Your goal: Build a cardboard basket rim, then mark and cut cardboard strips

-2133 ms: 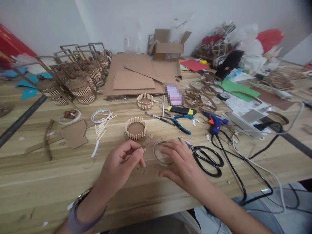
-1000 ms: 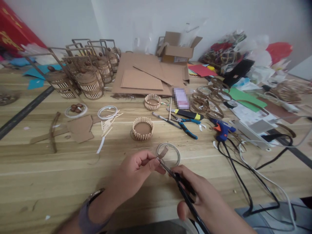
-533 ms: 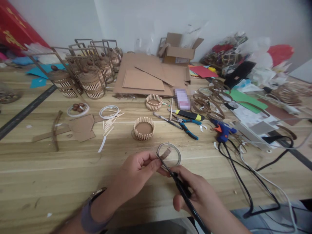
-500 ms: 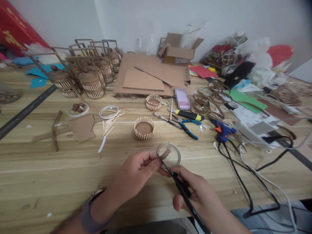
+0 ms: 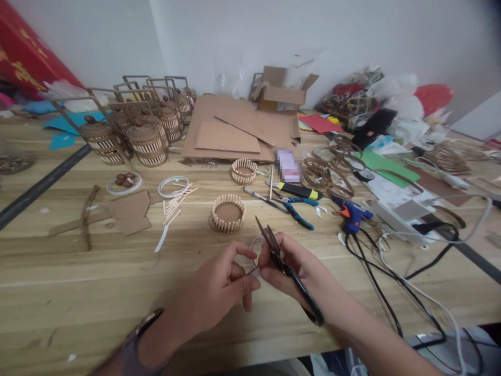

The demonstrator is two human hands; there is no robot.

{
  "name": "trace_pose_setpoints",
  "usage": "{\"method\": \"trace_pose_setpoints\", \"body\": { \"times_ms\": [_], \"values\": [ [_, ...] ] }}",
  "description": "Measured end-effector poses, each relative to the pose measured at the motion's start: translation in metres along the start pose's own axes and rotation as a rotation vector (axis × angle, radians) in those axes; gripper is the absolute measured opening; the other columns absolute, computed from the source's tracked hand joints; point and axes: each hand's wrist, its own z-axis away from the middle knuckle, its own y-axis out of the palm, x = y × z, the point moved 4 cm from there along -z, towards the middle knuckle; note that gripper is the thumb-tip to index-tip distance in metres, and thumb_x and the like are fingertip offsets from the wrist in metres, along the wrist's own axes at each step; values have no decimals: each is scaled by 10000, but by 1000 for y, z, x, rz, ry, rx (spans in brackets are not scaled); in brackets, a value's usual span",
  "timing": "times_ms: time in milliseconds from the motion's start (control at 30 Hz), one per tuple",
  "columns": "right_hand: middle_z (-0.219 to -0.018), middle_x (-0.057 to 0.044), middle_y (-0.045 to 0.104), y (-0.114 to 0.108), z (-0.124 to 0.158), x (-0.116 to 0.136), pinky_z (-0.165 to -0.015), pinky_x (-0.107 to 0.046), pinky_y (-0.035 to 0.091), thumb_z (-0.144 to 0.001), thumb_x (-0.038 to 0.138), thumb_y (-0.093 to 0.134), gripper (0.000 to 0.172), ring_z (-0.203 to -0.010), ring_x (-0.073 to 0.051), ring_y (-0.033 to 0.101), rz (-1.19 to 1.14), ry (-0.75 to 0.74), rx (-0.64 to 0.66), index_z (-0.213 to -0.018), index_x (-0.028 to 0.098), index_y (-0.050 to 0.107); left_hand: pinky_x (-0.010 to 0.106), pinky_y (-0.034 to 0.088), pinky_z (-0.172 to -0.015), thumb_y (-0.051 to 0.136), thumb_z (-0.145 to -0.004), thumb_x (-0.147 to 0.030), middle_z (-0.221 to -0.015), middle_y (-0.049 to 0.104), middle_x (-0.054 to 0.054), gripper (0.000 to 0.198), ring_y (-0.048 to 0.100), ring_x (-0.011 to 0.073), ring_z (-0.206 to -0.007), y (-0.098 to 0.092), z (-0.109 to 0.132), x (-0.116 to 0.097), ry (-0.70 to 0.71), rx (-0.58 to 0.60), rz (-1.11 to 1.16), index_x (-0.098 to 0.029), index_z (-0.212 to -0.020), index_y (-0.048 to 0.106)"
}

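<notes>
My right hand (image 5: 301, 266) is wrapped round a pair of black-handled scissors (image 5: 289, 269), whose blades point up and away, slightly parted. My left hand (image 5: 223, 284) is close beside it, thumb and fingers curled round a small strip (image 5: 254, 271). That strip lies between the fingertips of both hands and is seen almost edge-on. Behind my hands, a roll of tape (image 5: 255, 243) lies on the table, mostly covered. Just beyond it stands a round cardboard base ringed with short wooden sticks (image 5: 228, 213).
A second stick ring (image 5: 243, 172) stands farther back. Pliers (image 5: 299, 211), a utility knife (image 5: 299, 190) and a blue glue gun (image 5: 352, 214) with cables lie to the right. Several lidded stick baskets (image 5: 146, 143) stand back left, near flat cardboard (image 5: 227, 138).
The scissors have come off the brown strip and turned more upright in my right hand, blades now above my fingers. My hands have drawn together, covering more of the tape roll.
</notes>
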Motion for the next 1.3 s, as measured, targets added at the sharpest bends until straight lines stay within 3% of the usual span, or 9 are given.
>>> {"method": "trace_pose_setpoints", "body": {
  "times_ms": [200, 333, 467, 567, 667, 733, 967, 1167, 1300],
  "values": [
    [-747, 59, 561, 6, -24, -5, -591, -219, 378, -723, 101, 619, 217, -639, -95, 482, -12, -59, 154, -887, 210, 529, 263, 434, -574, 554, -887, -317, -621, 690, -47, 283, 639, 178, -588, -11, -1, -6, 66, -34, -211, -226, -1155, 550],
    [-745, 55, 567, 10, -38, -8, -584, -223, 380, -702, 98, 626, 242, -637, -101, 485, -121, -153, 147, -880, 226, 521, 350, 493, -717, 623, -857, -237, -783, 720, 5, 101, 679, 250, -792, -36, 20, -42, 495, -543, -827, -249, -953, 653],
    [-761, 42, 565, 0, -48, -11, -607, -242, 393, -755, 207, 662, 196, -653, -114, 498, -346, -240, -215, -879, 238, 514, 407, 470, -917, 648, -883, -209, -933, 719, 35, 76, 658, 253, -952, -40, 55, -73, 839, -1051, -1107, -245, -950, 643],
    [-756, 43, 559, -1, -52, -16, -626, -247, 398, -748, 251, 688, 212, -663, -119, 494, -413, -224, -316, -876, 240, 519, 300, 536, -809, 589, -915, -198, -930, 728, 3, 151, 687, 182, -855, -33, 46, -65, 829, -900, -970, -258, -1048, 625],
    [-723, 49, 532, 7, -52, -21, -590, -237, 392, -727, 253, 690, 222, -625, -113, 468, -360, -188, -238, -844, 237, 502, 254, 583, -730, 583, -931, -257, -997, 764, -1, 308, 728, 164, -824, -29, 17, -40, 619, -675, -686, -275, -1238, 606],
    [-731, 45, 530, 13, -50, -25, -587, -236, 404, -725, 257, 673, 221, -625, -115, 473, -317, -174, -185, -846, 241, 488, 259, 596, -756, 580, -930, -299, -1029, 774, 13, 277, 743, 177, -870, -30, 3, -25, 497, -655, -489, -273, -1193, 664],
    [-841, 11, 601, 22, -43, -26, -664, -250, 448, -741, 198, 581, 269, -725, -143, 544, -28, -205, -42, -998, 255, 527, 332, 598, -851, 720, -789, -420, -1022, 775, 40, 222, 729, 241, -960, -43, -3, -11, 306, -776, -60, -256, -923, 785],
    [-890, -21, 684, 26, -47, -20, -691, -263, 443, -748, 154, 615, 430, -786, -184, 629, 404, -96, 61, -1169, 226, 562, 325, 577, -825, 745, -760, -461, -985, 748, 38, 362, 704, 212, -902, -82, 3, -7, 300, -1063, -16, -224, -1033, 730],
    [-878, -29, 679, 32, -55, -17, -678, -259, 452, -738, 89, 604, 434, -800, -195, 646, 527, -108, 102, -1155, 203, 567, 330, 556, -827, 742, -746, -457, -974, 719, 51, 436, 682, 201, -876, -102, -6, 2, 289, -1112, -7, -178, -1077, 697]
  ]
}}
